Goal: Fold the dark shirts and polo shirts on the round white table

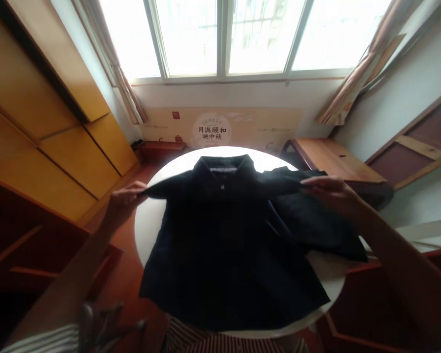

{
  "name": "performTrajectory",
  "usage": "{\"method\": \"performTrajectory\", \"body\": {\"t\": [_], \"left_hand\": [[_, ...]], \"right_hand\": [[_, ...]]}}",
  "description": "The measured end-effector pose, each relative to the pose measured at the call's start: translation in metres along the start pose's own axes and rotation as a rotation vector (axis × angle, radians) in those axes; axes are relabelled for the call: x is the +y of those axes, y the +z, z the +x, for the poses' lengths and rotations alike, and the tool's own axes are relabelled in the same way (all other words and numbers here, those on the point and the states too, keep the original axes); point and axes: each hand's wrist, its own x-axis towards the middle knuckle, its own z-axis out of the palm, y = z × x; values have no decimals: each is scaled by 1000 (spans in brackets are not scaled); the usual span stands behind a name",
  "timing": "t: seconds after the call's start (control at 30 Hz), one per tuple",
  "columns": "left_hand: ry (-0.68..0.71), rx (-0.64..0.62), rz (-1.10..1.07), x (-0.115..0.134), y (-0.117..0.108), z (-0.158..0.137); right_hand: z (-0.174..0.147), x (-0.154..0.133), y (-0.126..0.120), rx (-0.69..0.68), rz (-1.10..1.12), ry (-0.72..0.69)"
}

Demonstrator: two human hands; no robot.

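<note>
The dark shirt [220, 245] is on the white table [147, 228] in front of you, between your two hands. Its long axis goes from the collar [205, 172], on the far side, to the hem [220, 323], near your body. Your left hand [128, 196] pinches one sleeve end and your right hand [327, 189] pinches the other, so neither is clearly nearer. At the right, partly covered by the shirt, lies a second dark garment [319, 220]. Farther left stands a cabinet [95, 159]; what it contains, I cannot tell.
</note>
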Motion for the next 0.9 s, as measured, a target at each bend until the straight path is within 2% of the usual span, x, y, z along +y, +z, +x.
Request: {"method": "performTrajectory", "body": {"t": [0.1, 0.2, 0.27, 0.33, 0.47, 0.5, 0.53, 0.63, 0.7, 0.73, 0.8, 0.9], "left_hand": [[-51, -317, -59, 21, -16, -94], [-168, -449, -32, 25, -15, -167], [-197, -472, 4, 25, -11, -194], [-180, -485, 42, 27, -12, -203], [-170, -645, 72, 37, -21, -180], [-191, -642, 86, 38, -22, -168], [-220, -585, 115, 36, -21, -155], [-340, -234, 254, 15, -4, -109], [-455, -119, 302, -6, 14, -80], [-513, -126, 315, -17, 23, -67], [-585, -218, 334, -34, 39, -46], [-585, -379, 358, -48, 53, -30]], "right_hand": [[-70, 12, -10, -315, -105, -21], [-111, 25, -9, -622, -224, 43], [-124, 32, -5, -710, -303, 79], [-130, 36, -3, -720, -377, 65], [-121, 27, 2, -769, -455, -18], [-113, 21, 5, -763, -472, -47], [-104, 14, 9, -730, -492, -85], [-63, 3, 30, -511, -546, -213], [-31, 7, 46, -395, -621, -221], [-15, 12, 52, -373, -692, -188], [12, 24, 60, -377, -834, -89], [40, 37, 61, -518, -894, 56]]}}
